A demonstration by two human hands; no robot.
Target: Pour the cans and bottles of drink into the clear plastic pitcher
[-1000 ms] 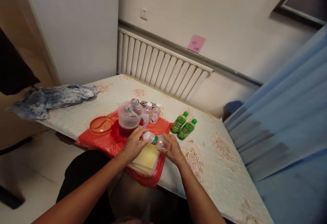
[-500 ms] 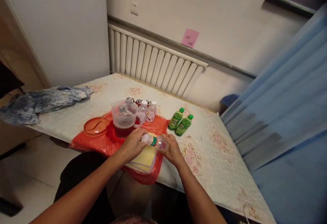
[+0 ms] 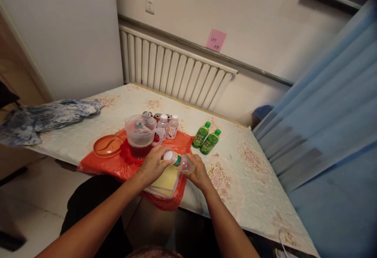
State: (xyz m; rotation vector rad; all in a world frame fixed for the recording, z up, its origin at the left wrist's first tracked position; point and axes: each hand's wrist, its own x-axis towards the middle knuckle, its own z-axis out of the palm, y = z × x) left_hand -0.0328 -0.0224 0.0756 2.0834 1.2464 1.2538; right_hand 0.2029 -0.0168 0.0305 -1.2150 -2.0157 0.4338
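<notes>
A small clear plastic bottle with a green band and a white cap lies nearly level above the table's front edge. My right hand is closed around its base end. At the other end, the thumb and fingers of my left hand close on the bottle's white cap. Below the bottle is a stack of yellow sheets or cloths on a red plastic bag. Just beyond my left hand stands a clear plastic pitcher, partly filled with dark reddish liquid.
An orange round lid lies left of the pitcher. Behind it stand two white-capped bottles and several cans. Two green drink bottles stand to the right. Blue patterned fabric hangs over the left edge; a blue curtain borders the right.
The view has shifted slightly. The bottle stays between both hands, its cap end a little higher in the picture and turned slightly. Other things keep their places on the table.
</notes>
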